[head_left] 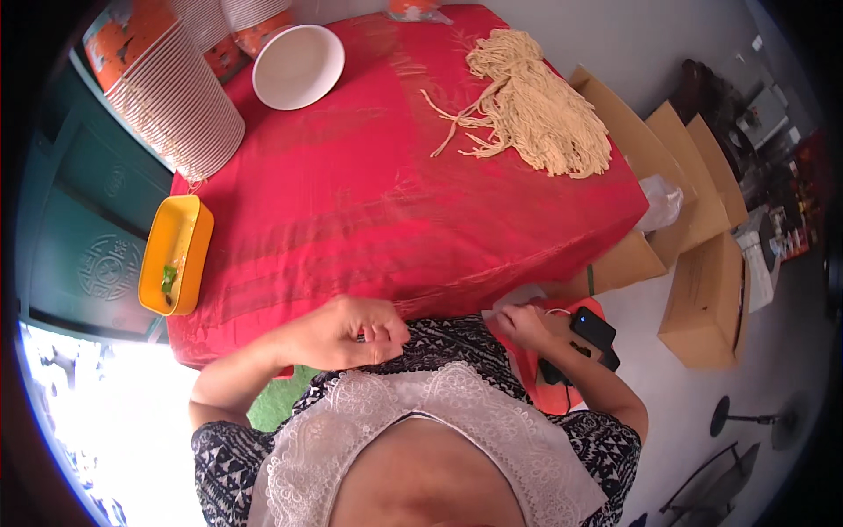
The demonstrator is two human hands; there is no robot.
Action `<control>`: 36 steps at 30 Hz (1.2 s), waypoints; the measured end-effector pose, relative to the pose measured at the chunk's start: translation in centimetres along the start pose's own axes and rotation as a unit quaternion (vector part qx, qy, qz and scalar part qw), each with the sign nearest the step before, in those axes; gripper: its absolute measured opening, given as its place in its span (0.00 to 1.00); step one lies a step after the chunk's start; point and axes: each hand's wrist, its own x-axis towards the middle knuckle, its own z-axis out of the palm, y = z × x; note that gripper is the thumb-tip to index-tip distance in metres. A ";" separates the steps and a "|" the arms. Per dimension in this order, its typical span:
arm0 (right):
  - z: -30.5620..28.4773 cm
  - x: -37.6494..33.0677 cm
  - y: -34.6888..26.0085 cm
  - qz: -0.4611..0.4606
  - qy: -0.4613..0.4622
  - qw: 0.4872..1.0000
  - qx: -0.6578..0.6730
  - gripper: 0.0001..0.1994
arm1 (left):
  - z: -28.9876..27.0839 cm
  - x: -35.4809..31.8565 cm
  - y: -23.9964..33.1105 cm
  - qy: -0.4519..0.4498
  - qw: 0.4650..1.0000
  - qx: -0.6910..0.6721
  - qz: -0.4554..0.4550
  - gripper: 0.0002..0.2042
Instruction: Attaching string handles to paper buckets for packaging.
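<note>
- My left hand (358, 332) is loosely clenched, nothing showing; my right hand (525, 328), I can't tell.
- Snagging the cloth (351, 202) could topple the bowl stack (183, 105) at ten o'clock.

From my head, one fisheye camera looks steeply down over my lace collar (303, 443) and the nearby red-covered table (351, 206).

Likely small workroom | stacked bowls (180, 110) | string bundle (549, 114) | cardboard boxes (700, 303)

Left hand (358, 334) curled near red tabletop (351, 211), right hand (524, 326) near black device (593, 328); beige strand bundle (546, 110) far right, yellow tub (198, 263) left.
</note>
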 end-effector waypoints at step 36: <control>-14.4 2.9 -7.8 -0.090 0.283 0.826 0.479 0.09 | 7.7 18.1 3.0 0.185 0.868 0.425 0.177 0.40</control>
